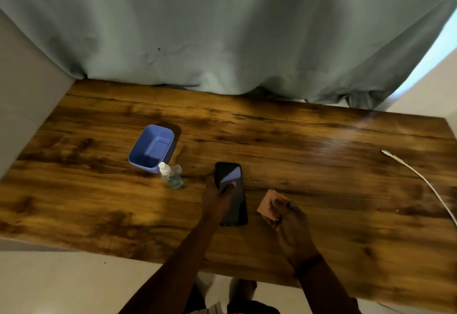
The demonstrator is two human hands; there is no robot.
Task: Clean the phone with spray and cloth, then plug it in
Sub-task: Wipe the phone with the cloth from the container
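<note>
A black phone [232,180] lies screen-up on the wooden table [309,155], long side running away from me. My left hand [217,196] grips its left edge, thumb resting on the screen. Just right of the phone, my right hand [291,227] holds a small folded pinkish cloth [268,203] between thumb and fingers, slightly above the table. A small clear spray bottle [170,176] with a white cap and bluish liquid stands left of the phone. A white charging cable [418,176] runs along the table's right side, its plug end pointing toward the middle.
An empty blue plastic tub [152,149] sits behind the spray bottle. A grey-green curtain [222,29] hangs along the table's far edge. A pale wall borders the left side, and the near table edge runs below my forearms.
</note>
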